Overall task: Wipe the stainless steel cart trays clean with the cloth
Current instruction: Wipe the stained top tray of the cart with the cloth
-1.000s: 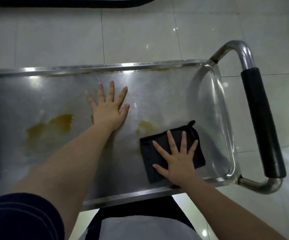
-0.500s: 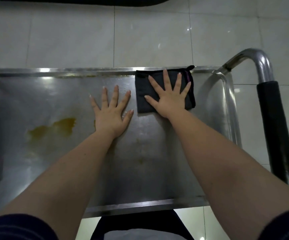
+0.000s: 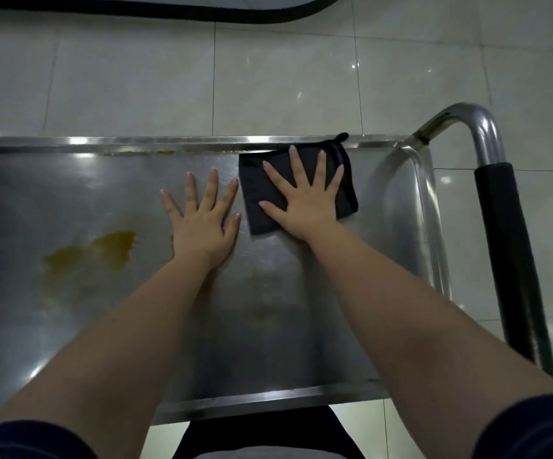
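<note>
The stainless steel cart tray (image 3: pixel 70 326) fills the view below me. A folded dark cloth (image 3: pixel 258 193) lies flat against the tray's far rim, right of centre. My right hand (image 3: pixel 305 200) presses on it with fingers spread and straight. Just left of the cloth, my left hand (image 3: pixel 202 223) rests flat on the bare steel, fingers spread. A yellow-brown stain (image 3: pixel 103 250) sits on the tray left of my left hand. Thin yellow residue (image 3: pixel 142 153) runs along the far rim. A faint small smear (image 3: pixel 262 314) shows between my forearms.
The cart's push handle (image 3: pixel 507 260), steel tube with a black grip, stands at the right end. Glossy tiled floor (image 3: pixel 268 77) lies beyond the tray. A dark-edged mat (image 3: pixel 156 9) crosses the top of the view.
My right hand slid the cloth from the near right part of the tray up to the far rim, then drew it slightly back. The stain near the cloth's earlier spot has faded. My left hand stayed put.
</note>
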